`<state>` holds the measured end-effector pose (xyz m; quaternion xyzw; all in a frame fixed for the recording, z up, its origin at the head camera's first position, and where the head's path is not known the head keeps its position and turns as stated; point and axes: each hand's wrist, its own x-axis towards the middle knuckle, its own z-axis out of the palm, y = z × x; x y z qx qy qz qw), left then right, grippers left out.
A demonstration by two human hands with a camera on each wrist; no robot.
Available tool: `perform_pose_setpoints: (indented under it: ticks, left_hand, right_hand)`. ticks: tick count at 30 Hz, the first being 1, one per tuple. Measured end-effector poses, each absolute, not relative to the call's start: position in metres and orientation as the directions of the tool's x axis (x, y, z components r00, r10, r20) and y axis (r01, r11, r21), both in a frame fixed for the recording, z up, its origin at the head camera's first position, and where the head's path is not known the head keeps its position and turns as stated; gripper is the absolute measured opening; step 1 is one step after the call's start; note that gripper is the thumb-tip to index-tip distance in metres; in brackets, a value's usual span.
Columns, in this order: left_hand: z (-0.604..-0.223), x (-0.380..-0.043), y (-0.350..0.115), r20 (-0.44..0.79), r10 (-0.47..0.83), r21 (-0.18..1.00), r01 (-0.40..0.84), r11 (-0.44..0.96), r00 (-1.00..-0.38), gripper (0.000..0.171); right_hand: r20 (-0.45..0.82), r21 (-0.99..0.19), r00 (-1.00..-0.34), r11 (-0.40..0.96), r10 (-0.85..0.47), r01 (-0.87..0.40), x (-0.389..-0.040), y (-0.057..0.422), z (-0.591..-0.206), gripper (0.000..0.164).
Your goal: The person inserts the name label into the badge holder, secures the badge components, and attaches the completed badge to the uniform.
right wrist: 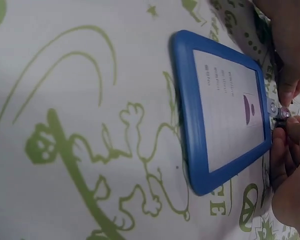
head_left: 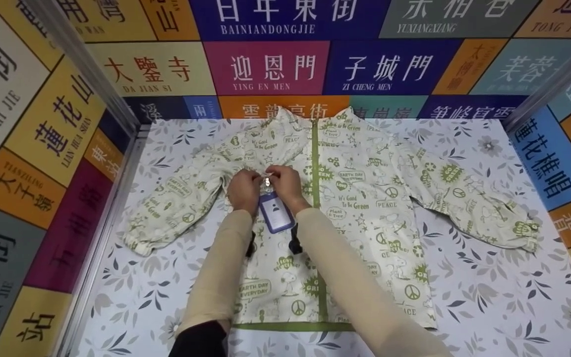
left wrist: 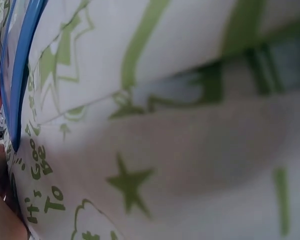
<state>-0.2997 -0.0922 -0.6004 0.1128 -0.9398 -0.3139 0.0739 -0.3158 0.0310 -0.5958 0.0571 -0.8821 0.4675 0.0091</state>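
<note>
A pale jacket with green cartoon prints and a green center strip lies spread out, front up. On its left-hand front panel rests a blue-framed badge holder with a white card inside. A small metal clip is at the badge's top end. My left hand and right hand meet there, both pinching at the clip from opposite sides against the jacket. In the right wrist view the fingertips of the left hand are right at the clip. The left wrist view shows mostly printed fabric, with the badge edge at left.
The jacket's sleeves spread out to both sides over a white table cover with grey leaves and flowers. Colorful panels with Chinese place names wall in the back, left and right.
</note>
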Motion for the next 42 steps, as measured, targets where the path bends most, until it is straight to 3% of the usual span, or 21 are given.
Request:
perform_pose_setpoints:
  ticks: [19,30,37,42]
  left_hand:
    - [-0.6029,-0.3042,-0.0956,0.068,-0.206,0.606,-0.123,0.786,-0.976,0.011]
    - [-0.6007,-0.3076,-0.0962,0.059,-0.213,0.618,-0.132,0.775,-0.975,0.011]
    - [-0.5968,-0.307,-0.0947,0.056,-0.197,0.606,-0.124,0.785,-0.979,0.013]
    - [-0.5982,-0.3074,-0.0947,0.079,-0.194,0.606,-0.108,0.788,-0.978,0.012]
  right_hand:
    - [0.161,-0.796,-0.985,0.583,-0.056,-0.163,-0.3131,0.0317,-0.6035,0.02]
    - [0.166,-0.783,-0.985,0.602,-0.044,-0.159,-0.3144,0.0316,-0.6001,0.02]
    - [0.085,-0.813,-0.995,0.575,-0.048,-0.097,-0.316,0.0328,-0.6002,0.022]
    - [0.111,-0.813,-0.992,0.568,-0.066,-0.128,-0.3163,0.034,-0.6012,0.022]
